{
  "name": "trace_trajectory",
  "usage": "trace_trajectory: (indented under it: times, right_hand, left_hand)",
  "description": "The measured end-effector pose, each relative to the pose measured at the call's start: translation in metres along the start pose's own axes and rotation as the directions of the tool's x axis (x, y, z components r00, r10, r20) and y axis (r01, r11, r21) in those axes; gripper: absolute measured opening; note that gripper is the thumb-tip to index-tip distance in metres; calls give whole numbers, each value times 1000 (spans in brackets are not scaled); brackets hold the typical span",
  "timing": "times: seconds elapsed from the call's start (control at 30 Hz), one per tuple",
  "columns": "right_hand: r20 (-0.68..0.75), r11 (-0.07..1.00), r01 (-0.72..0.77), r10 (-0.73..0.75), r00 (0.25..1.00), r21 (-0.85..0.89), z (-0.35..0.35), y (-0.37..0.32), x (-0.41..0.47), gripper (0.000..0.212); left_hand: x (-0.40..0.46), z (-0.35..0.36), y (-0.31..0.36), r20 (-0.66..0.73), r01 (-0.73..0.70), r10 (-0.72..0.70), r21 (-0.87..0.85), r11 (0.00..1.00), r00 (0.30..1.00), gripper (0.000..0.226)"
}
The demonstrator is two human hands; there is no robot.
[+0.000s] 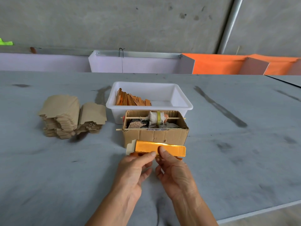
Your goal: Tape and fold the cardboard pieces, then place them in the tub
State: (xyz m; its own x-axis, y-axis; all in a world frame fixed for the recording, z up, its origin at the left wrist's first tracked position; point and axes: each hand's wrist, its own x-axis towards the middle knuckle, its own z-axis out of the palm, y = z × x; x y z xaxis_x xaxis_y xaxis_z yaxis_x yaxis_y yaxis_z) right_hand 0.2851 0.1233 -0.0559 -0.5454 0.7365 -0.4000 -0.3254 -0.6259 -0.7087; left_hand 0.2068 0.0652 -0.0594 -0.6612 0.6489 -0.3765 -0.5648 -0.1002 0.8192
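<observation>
Folded piece: a long, flat, glossy orange-gold cardboard piece (169, 148) with a pale uncoated flap at its left end is held level just above the bench, directly in front of the brown box; a crease is seen along its length.
Left grip: the left hand (133, 170) is clenched on the folded piece, with the thumb laid on its near edge and the fingers curled beneath.
Right grip: the right hand (174, 172) is likewise grasping the piece, the thumb pressed on the shiny top face near the middle.
Tub: a white, smooth plastic tub (184, 103), rectangular with a rolled rim, is set behind the brown box; a row of finished orange pieces (132, 100) is leaned on edge in its left half.
Flat stock: two stacks of unfolded die-cut cardboard blanks (65, 116), matte tan side up with stepped edges, are placed left of the tub.
Brown box: an open corrugated carton (154, 136) is pierced by two thin wooden sticks; on the rear stick a roll wrapped in white cloth with a yellowish tape roll (158, 118) is carried, and rough stone-like lumps are seen inside.
Bench: a grey, matte bench (48, 168) is marked with dark smudges.
Writing: no legible lettering can be made out on any item.
</observation>
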Motion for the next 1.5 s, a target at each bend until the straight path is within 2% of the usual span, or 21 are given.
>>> trace_trajectory:
  times: [0.13, 0.23, 0.33, 0.43, 0.5, 0.6, 0.67, 0.73, 0.8, 0.87, 0.93, 1.03, 1.13, 1.2, 1.37, 1.5]
  right_hand:
    - [-79, 995, 89, -92, 993, -49, 3, -1, 0, 20]
    - [-153, 982, 151, -167, 974, -112, 4, 1, 1, 15]
    - [-137, 988, 93, -110, 984, -127, 4, -4, -2, 15]
    - [-68, 992, 29, -37, 997, -119, 0, -9, -5, 25]
    - [-59, 981, 67, -79, 995, -183, 0, -7, -6, 15]
    - [-127, 962, 128, -162, 979, -240, 0, -7, -4, 17]
    - [-152, 934, 162, -219, 964, -319, 1, -11, -3, 19]
    - [-131, 892, 180, -254, 958, -415, 2, -16, -2, 18]
    - [-63, 844, 202, -267, 962, -497, 5, -22, -1, 18]
    - [10, 795, 212, -251, 968, -568, 8, -30, 1, 18]
    - [69, 765, 210, -212, 975, -609, 12, -36, 2, 15]
    - [110, 754, 209, -180, 977, -622, 21, -42, 5, 6]
    - [135, 720, 199, -147, 980, -665, 33, -47, 8, 10]
    - [171, 676, 225, -146, 974, -701, 45, -50, 11, 5]
    - [175, 605, 284, -233, 956, -744, 83, -67, 36, 15]
    - [99, 577, 265, -303, 948, -773, 107, -92, 79, 11]
  left_hand:
    - [-5, 4, -4, -58, -88, 90, 33, 996, 994, 16]
    - [-4, 7, -4, -92, -71, 72, 15, 997, 993, 13]
    - [0, 6, -3, -121, -4, -2, -48, 999, 993, 12]
    - [3, 4, -2, -134, 5, -15, -76, 997, 991, 10]
    - [2, 4, -2, -116, 2, -9, -58, 998, 993, 8]
    - [-2, 4, -4, -93, -13, 13, -6, 1000, 996, 6]
    - [-3, 3, -2, -124, -45, 46, 10, 999, 991, 6]
    - [-1, -1, 5, -157, -108, 120, 82, 991, 980, 7]
    - [1, -4, 15, -92, -149, 176, 238, 960, 980, 5]
    - [1, -5, 23, 17, -139, 143, 391, 910, 990, 3]
    - [2, -5, 29, 86, -138, 110, 465, 874, 990, 2]
    - [4, 0, 38, 22, -170, 178, 429, 887, 984, 2]
    - [10, 7, 50, -99, -202, 242, 309, 929, 965, 10]
    - [15, 11, 61, -146, -221, 263, 250, 943, 954, 12]
    - [43, 19, 91, -131, -303, 344, 258, 917, 930, 12]
    - [72, 25, 111, -48, -428, 476, 368, 826, 878, 23]
